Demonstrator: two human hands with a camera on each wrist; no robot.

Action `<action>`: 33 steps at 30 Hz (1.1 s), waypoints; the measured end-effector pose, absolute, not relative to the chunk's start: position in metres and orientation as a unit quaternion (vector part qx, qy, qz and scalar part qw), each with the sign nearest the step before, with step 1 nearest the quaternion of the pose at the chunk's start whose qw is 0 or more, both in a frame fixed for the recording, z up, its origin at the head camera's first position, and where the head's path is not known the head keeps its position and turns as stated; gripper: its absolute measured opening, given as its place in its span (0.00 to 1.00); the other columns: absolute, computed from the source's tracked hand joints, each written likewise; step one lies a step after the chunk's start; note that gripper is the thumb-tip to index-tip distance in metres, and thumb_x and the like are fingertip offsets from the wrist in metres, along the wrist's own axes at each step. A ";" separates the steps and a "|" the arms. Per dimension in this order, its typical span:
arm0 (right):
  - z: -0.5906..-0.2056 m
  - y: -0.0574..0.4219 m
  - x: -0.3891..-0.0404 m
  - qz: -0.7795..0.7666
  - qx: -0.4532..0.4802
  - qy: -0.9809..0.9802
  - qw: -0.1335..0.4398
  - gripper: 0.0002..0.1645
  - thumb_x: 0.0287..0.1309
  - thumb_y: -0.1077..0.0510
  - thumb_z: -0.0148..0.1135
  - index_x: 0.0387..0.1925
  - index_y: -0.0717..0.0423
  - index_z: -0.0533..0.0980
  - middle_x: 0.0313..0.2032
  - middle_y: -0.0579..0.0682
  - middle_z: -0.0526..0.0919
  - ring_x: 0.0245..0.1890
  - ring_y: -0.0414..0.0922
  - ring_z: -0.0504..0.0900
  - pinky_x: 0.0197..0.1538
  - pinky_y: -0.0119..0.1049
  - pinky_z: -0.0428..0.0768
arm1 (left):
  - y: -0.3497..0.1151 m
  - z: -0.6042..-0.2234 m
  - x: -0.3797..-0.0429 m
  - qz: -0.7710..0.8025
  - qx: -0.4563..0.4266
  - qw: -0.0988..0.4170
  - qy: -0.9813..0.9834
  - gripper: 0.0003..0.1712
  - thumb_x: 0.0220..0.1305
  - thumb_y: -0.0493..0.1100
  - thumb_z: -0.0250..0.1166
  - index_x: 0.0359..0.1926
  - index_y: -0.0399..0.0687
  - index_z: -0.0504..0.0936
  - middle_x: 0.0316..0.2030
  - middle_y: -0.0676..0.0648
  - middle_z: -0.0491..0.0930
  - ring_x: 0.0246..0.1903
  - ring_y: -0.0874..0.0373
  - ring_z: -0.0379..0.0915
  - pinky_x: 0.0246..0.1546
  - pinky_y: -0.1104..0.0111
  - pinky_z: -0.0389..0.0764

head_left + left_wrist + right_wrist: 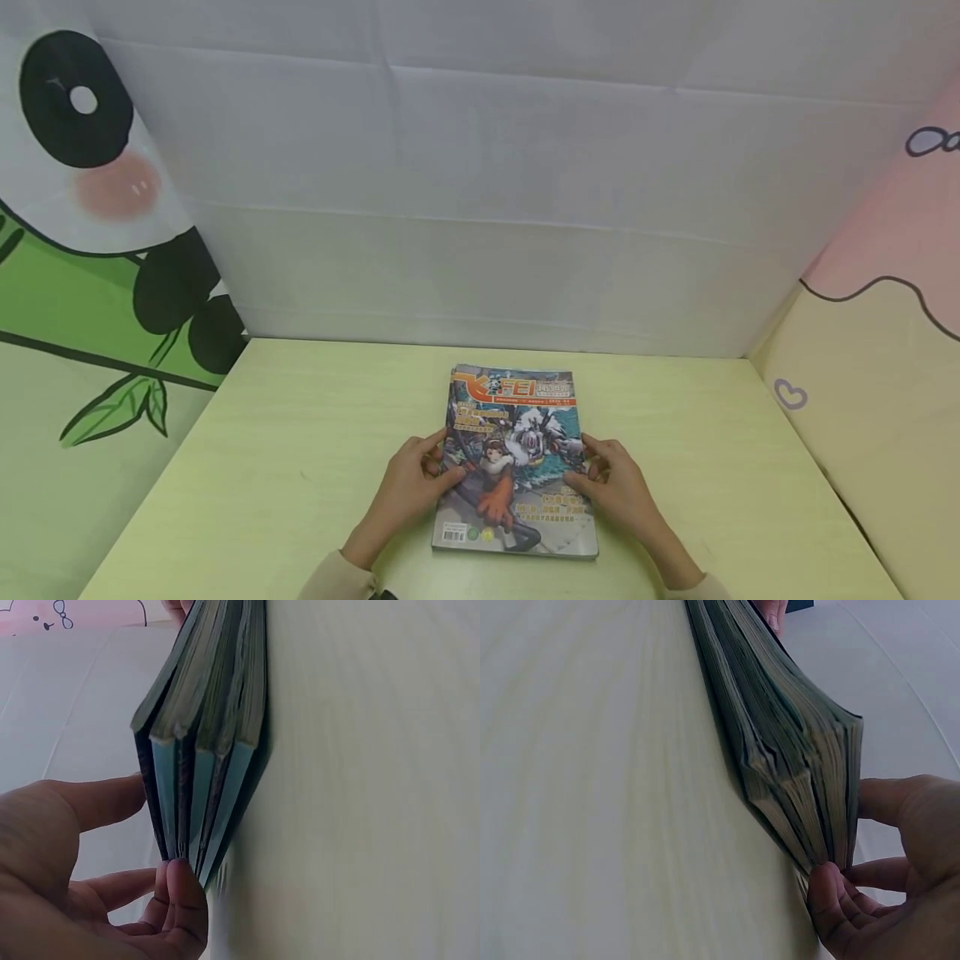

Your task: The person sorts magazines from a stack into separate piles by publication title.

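Note:
A stack of several magazines [504, 433] lies on the table, its top cover colourful with orange lettering and a cartoon figure. My left hand [411, 482] holds the stack's left edge, thumb over the cover and fingers curled against the side. At the opposite edge my right hand [621, 487] grips it the same way. In the left wrist view the spines of the magazines [206, 742] face my left hand [82, 862]. The right wrist view shows their page edges [802, 772], slightly uneven, beside my right hand [907, 877]. The undersides are hidden.
The pale yellow table [330, 400] stretches around the stack. Behind it stands a white cloth wall [510, 167]. A panel with a cartoon print [112, 275] borders the left side, and a pink and cream panel [885, 367] the right.

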State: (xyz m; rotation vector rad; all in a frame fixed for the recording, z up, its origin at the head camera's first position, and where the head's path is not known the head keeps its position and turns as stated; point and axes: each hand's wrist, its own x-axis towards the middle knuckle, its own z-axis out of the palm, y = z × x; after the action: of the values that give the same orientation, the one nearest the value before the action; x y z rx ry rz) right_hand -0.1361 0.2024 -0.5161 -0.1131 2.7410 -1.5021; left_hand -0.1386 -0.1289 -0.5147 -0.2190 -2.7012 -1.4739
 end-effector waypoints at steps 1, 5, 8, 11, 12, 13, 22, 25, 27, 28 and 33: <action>-0.516 0.202 -0.136 -0.482 -0.035 0.875 0.008 0.43 0.61 0.63 0.83 0.73 0.74 0.74 0.53 0.58 0.82 0.38 0.41 0.78 0.40 0.29 0.81 | -0.130 -0.514 -0.139 -0.480 -0.072 0.028 -0.874 0.42 0.61 0.42 0.85 0.71 0.26 0.80 0.39 0.47 0.78 0.35 0.58 0.75 0.35 0.72 0.81; -0.515 0.199 -0.135 -0.480 -0.032 0.877 0.009 0.43 0.62 0.63 0.83 0.74 0.74 0.74 0.52 0.58 0.81 0.38 0.41 0.78 0.40 0.29 0.81 | -0.132 -0.514 -0.140 -0.489 -0.078 0.030 -0.868 0.42 0.60 0.41 0.85 0.70 0.26 0.80 0.39 0.47 0.78 0.35 0.58 0.75 0.35 0.72 0.81; -0.515 0.198 -0.135 -0.476 -0.028 0.879 0.012 0.44 0.62 0.63 0.82 0.74 0.73 0.73 0.53 0.58 0.81 0.38 0.42 0.78 0.40 0.29 0.80 | -0.134 -0.515 -0.140 -0.491 -0.083 0.032 -0.867 0.41 0.60 0.39 0.85 0.70 0.26 0.80 0.40 0.47 0.78 0.35 0.59 0.76 0.35 0.72 0.81; -0.514 0.196 -0.135 -0.472 -0.027 0.881 0.014 0.44 0.63 0.62 0.82 0.75 0.73 0.73 0.53 0.57 0.81 0.38 0.42 0.78 0.40 0.29 0.80 | -0.135 -0.515 -0.141 -0.489 -0.083 0.026 -0.868 0.39 0.60 0.34 0.84 0.70 0.28 0.81 0.41 0.48 0.78 0.35 0.60 0.76 0.35 0.73 0.81; -0.513 0.196 -0.135 -0.470 -0.026 0.882 0.014 0.44 0.63 0.62 0.82 0.75 0.73 0.73 0.53 0.57 0.81 0.38 0.42 0.78 0.40 0.29 0.80 | -0.136 -0.515 -0.141 -0.489 -0.084 0.024 -0.868 0.39 0.60 0.33 0.83 0.71 0.28 0.80 0.41 0.48 0.78 0.35 0.61 0.76 0.34 0.73 0.81; -0.512 0.196 -0.135 -0.469 -0.024 0.883 0.013 0.44 0.62 0.63 0.82 0.75 0.73 0.73 0.53 0.58 0.82 0.38 0.42 0.78 0.40 0.29 0.80 | -0.136 -0.515 -0.141 -0.488 -0.085 0.021 -0.869 0.39 0.60 0.32 0.82 0.71 0.29 0.80 0.41 0.48 0.78 0.35 0.61 0.76 0.34 0.73 0.81; -0.505 0.194 -0.135 -0.483 -0.009 0.875 0.013 0.36 0.66 0.68 0.76 0.72 0.71 0.76 0.50 0.57 0.83 0.41 0.43 0.82 0.38 0.30 0.82 | -0.140 -0.508 -0.141 -0.502 -0.091 -0.003 -0.860 0.39 0.62 0.30 0.80 0.73 0.30 0.79 0.44 0.47 0.83 0.33 0.61 0.79 0.29 0.73 0.80; -0.503 0.195 -0.135 -0.503 -0.005 0.864 0.025 0.35 0.67 0.69 0.75 0.73 0.71 0.75 0.50 0.58 0.83 0.41 0.44 0.84 0.37 0.31 0.83 | -0.141 -0.504 -0.141 -0.507 -0.097 -0.014 -0.856 0.39 0.63 0.31 0.79 0.74 0.29 0.77 0.44 0.45 0.86 0.32 0.62 0.81 0.28 0.72 0.82; -0.501 0.196 -0.136 -0.512 -0.005 0.858 0.034 0.36 0.68 0.70 0.73 0.74 0.71 0.74 0.50 0.58 0.83 0.41 0.44 0.85 0.37 0.32 0.84 | -0.142 -0.502 -0.141 -0.513 -0.107 -0.028 -0.851 0.40 0.64 0.31 0.77 0.75 0.28 0.75 0.45 0.43 0.87 0.31 0.62 0.82 0.27 0.72 0.83; -0.500 0.197 -0.136 -0.517 -0.004 0.855 0.039 0.36 0.69 0.71 0.72 0.75 0.71 0.73 0.50 0.59 0.82 0.41 0.44 0.86 0.37 0.32 0.85 | -0.142 -0.501 -0.141 -0.517 -0.111 -0.036 -0.848 0.41 0.64 0.30 0.77 0.76 0.27 0.74 0.46 0.42 0.88 0.30 0.62 0.83 0.26 0.71 0.83; -0.493 0.198 -0.137 -0.544 0.000 0.837 0.065 0.37 0.71 0.74 0.67 0.78 0.70 0.69 0.50 0.61 0.80 0.39 0.44 0.85 0.36 0.31 0.83 | -0.142 -0.500 -0.142 -0.531 -0.117 -0.062 -0.837 0.43 0.64 0.28 0.74 0.78 0.25 0.70 0.48 0.40 0.87 0.28 0.62 0.84 0.24 0.70 0.85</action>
State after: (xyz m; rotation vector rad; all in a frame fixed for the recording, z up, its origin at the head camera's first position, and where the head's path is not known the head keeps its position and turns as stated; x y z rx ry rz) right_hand -0.1367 0.1981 -0.4930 0.0013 2.5262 -1.6406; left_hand -0.1416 -0.1422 -0.5001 -0.3820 -2.7391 -1.7382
